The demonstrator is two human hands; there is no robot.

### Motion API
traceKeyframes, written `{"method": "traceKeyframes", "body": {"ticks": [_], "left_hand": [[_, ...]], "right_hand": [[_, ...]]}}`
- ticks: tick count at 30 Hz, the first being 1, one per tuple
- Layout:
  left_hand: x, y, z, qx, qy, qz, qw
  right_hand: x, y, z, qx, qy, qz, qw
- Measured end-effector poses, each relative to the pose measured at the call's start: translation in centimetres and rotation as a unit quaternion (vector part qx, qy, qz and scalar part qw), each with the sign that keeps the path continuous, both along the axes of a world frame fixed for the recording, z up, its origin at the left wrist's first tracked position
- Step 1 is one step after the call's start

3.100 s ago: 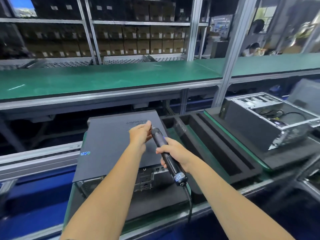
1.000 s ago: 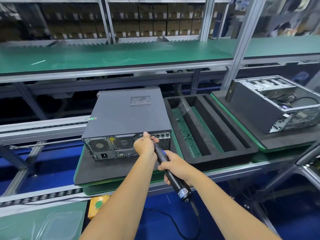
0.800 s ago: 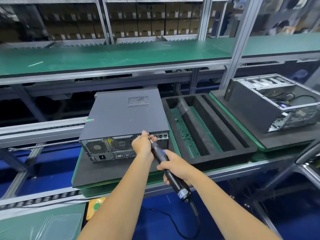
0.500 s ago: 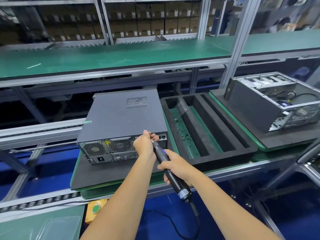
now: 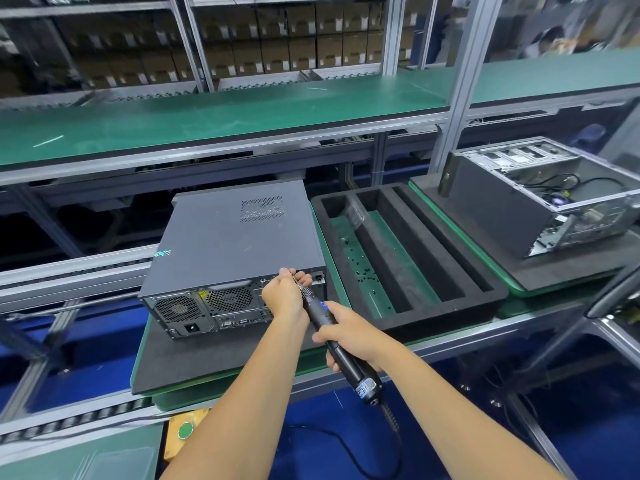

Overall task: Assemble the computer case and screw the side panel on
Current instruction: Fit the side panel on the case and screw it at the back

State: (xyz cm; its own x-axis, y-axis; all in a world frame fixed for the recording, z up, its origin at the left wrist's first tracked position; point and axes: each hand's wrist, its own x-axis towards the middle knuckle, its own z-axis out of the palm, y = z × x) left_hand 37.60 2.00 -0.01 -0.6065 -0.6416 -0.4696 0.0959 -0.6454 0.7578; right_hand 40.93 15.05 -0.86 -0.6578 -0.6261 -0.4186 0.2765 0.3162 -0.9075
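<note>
The right hand (image 5: 353, 336) grips an electric screwdriver (image 5: 341, 351); the left hand (image 5: 285, 297) pinches its tip against the rear top edge of the computer case (image 5: 235, 244), which lies on a black mat (image 5: 194, 358) on the desk, side panel (image 5: 225, 237) up.

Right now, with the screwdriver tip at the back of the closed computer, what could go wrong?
1. The left hand pinches right at the tip of the electric screwdriver, so a slip could nick its fingers.
2. The right hand holds the screwdriver tilted, so the screw might go in crooked.
3. The cord hangs below the bench edge and could snag.
</note>
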Motion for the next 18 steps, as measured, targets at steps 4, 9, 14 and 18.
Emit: {"method": "traceKeyframes", "body": {"ticks": [4, 9, 14, 18], "left_hand": [[0.0, 0.2, -0.3, -0.024, 0.001, 0.016, 1.0], [0.1, 0.1, -0.4, -0.02, 0.006, 0.003, 1.0], [0.5, 0.2, -0.4, 0.005, 0.036, -0.05, 0.998], [0.2, 1.3, -0.7, -0.009, -0.007, -0.052, 0.999]], "right_hand": [[0.0, 0.1, 0.2, -0.006, 0.002, 0.002, 1.0], [0.2, 0.3, 0.5, -0.006, 0.008, 0.0, 1.0], [0.5, 0.7, 0.7, -0.019, 0.007, -0.011, 1.0], [1.0, 1.1, 0.2, -0.025, 0.004, -0.041, 0.999]]}}
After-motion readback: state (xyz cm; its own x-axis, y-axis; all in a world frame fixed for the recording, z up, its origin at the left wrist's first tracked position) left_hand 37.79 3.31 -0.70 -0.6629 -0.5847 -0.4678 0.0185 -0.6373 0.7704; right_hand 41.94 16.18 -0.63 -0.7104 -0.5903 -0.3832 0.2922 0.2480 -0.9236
